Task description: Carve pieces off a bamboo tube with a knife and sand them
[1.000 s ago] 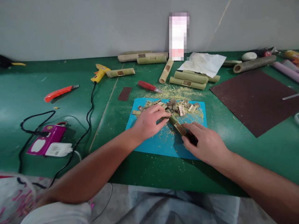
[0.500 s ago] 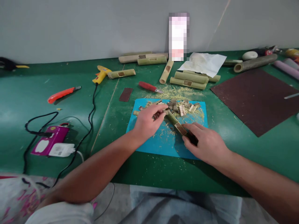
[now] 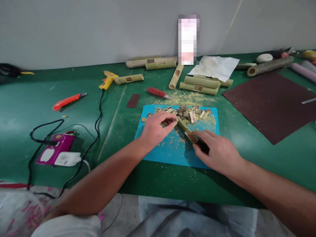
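A green bamboo tube (image 3: 183, 125) with a rectangular opening cut in its side slants between my hands above a blue mat (image 3: 163, 154). My left hand (image 3: 160, 126) has thumb and fingertips closed on its upper left end. The lower right end is gripped by my right hand (image 3: 215, 149), whose palm hides that end. Bamboo chips (image 3: 192, 116) and shavings lie on the far part of the mat. Just beyond it are a red-handled chisel (image 3: 156, 92) and a small brown sandpaper piece (image 3: 134, 100).
On the green table (image 3: 138, 177) lie a yellow glue gun (image 3: 107, 80), an orange cutter (image 3: 66, 101), a purple power strip (image 3: 55, 148) with cords, more bamboo tubes (image 3: 201, 81), white paper (image 3: 214, 67) and a large brown sheet (image 3: 271, 107). A blurred-out upright screen (image 3: 188, 39) stands at the back.
The fingertips of my left hand have shifted slightly at the tube's upper end. My right hand and the tube are nearly where they were. The view has moved a little.
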Available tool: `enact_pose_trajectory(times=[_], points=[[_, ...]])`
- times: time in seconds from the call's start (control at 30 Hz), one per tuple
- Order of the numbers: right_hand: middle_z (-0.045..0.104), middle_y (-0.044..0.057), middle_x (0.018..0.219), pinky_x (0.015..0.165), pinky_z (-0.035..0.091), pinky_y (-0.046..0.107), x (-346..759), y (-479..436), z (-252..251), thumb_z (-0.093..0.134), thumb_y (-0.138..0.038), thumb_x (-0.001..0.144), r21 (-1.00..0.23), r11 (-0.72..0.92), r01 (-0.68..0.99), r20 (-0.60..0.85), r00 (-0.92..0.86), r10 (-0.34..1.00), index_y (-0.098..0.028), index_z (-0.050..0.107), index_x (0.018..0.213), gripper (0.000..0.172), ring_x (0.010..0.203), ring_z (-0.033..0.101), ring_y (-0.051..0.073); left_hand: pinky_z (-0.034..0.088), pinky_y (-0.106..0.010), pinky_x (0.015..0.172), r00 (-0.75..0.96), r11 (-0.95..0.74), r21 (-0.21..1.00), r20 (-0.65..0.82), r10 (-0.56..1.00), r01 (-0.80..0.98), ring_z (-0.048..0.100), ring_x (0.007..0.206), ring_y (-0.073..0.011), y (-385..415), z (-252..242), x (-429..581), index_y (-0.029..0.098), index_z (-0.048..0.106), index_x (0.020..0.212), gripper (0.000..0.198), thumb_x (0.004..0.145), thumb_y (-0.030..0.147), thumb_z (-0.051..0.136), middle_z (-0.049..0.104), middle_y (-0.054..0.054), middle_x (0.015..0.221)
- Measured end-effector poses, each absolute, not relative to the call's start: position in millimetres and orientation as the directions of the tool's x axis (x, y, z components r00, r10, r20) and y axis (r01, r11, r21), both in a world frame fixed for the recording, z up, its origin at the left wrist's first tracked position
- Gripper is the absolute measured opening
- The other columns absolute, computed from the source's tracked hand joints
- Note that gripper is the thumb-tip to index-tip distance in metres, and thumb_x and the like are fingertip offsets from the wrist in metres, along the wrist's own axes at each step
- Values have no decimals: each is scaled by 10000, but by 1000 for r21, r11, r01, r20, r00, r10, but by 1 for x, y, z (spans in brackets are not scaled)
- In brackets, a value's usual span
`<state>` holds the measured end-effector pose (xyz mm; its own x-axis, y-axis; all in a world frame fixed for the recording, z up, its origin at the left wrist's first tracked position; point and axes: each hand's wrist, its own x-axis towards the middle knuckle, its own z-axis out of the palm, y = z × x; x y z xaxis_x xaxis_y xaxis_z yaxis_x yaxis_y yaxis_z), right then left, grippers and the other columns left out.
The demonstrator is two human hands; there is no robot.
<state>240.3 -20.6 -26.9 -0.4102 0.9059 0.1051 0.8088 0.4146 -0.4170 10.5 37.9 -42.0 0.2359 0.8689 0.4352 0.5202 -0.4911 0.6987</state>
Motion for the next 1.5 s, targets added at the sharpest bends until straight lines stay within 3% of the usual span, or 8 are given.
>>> enact_pose_trajectory(times=[0.33,0.5,0.67,0.83,1.0,1.3,1.43,1.5], points=[[744,52,1021,580,455,295,240,-21,-27,527,-290,898,-414,419,808,108,-414,904,-218,650,1171,308,755,698,194,560,-240,689,296,-534,643,448,844,549,658,725,-117,37,-41,9,172,703,955,135,848,102,660,720,-34,875],[743,55,1011,582,451,289,240,-20,-27,528,-289,895,-422,428,799,121,-418,900,-217,651,1152,294,759,695,190,521,-258,668,283,-603,571,552,784,557,593,697,-117,36,-33,7,183,660,900,45,886,159,623,664,-24,813],[738,58,1030,588,450,302,240,-21,-27,519,-295,899,-423,416,805,97,-416,904,-210,648,1153,297,777,700,206,491,-274,673,413,-647,483,509,755,590,558,701,-127,33,-30,8,174,639,862,56,887,148,596,614,-20,789],[737,56,998,576,434,294,239,-21,-28,512,-294,904,-410,428,805,106,-424,900,-203,649,1135,284,758,693,198,539,-302,779,452,-643,502,459,765,578,626,837,-153,33,-34,14,178,685,999,130,909,155,593,655,-56,949],[739,61,1014,559,414,282,239,-21,-29,523,-293,897,-395,440,806,131,-425,896,-206,649,1108,261,730,679,182,546,-327,827,474,-652,495,447,758,575,630,885,-163,35,-37,17,200,688,1175,253,948,171,579,640,-59,971],[735,59,1008,567,416,291,239,-21,-30,525,-291,904,-404,427,809,105,-423,900,-198,651,1138,282,731,680,189,542,-332,881,466,-656,473,464,753,589,597,982,-165,37,-42,18,220,680,1206,292,952,132,565,566,-66,1053],[738,55,1010,568,428,301,238,-21,-28,520,-293,904,-403,423,812,97,-422,902,-200,654,1142,288,745,691,205,554,-299,834,413,-618,530,463,784,580,626,885,-144,38,-41,17,207,597,1264,369,906,126,631,634,-45,1011],[738,54,1007,567,432,305,238,-20,-27,522,-293,903,-401,422,813,88,-424,901,-200,654,1147,293,748,694,210,555,-295,787,376,-586,533,456,807,610,627,817,-142,37,-40,17,182,595,1183,317,877,130,662,655,-35,949]])
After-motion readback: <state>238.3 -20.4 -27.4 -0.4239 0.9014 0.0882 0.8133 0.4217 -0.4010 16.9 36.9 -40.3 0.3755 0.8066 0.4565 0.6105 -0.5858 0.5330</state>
